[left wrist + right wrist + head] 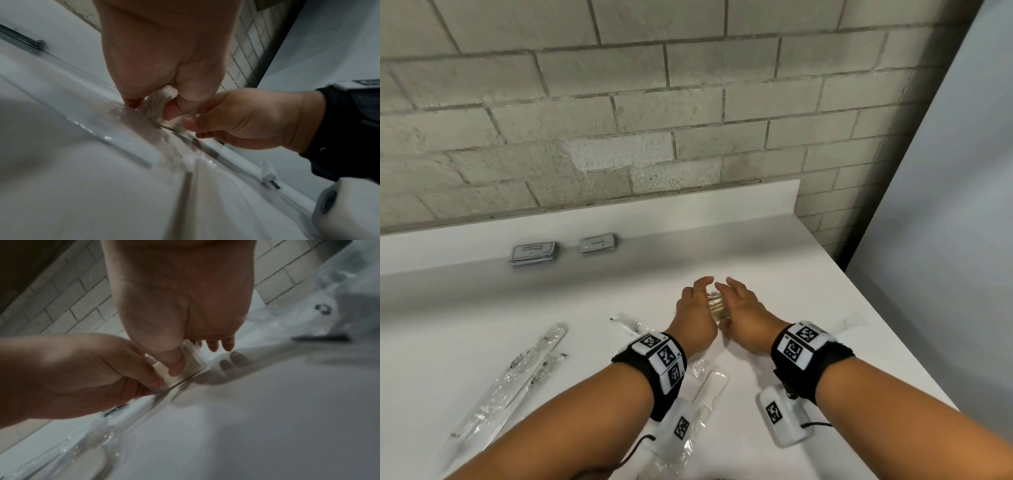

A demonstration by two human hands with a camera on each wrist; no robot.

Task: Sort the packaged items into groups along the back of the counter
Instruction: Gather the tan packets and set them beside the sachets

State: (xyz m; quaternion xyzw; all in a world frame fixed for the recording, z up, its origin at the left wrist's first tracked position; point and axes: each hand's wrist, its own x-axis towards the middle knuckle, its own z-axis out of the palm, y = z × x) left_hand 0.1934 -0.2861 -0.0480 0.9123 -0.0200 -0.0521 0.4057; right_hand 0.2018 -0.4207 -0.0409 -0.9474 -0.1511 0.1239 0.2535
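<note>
A small clear packet [715, 306] with tan contents sits between both hands just above the middle of the white counter [774, 260]. My left hand [702, 296] pinches its left end, and the left wrist view shows the thumb and fingers of the left hand [152, 105] curled on the packet [164, 95]. My right hand [727, 298] holds the right end. In the right wrist view my right hand [191, 356] presses its thumb on the packet [191, 363], with the fingers behind. Two stacks of flat packets [533, 253] [598, 243] lie along the back.
Long plastic-wrapped items [530, 363] lie at the front left. A smaller wrapped one [626, 323] is beside my left wrist, and a wrapped white comb [709, 387] lies between my forearms. A clear wrapper [849, 323] is at the right edge. A brick wall [619, 120] stands behind the counter.
</note>
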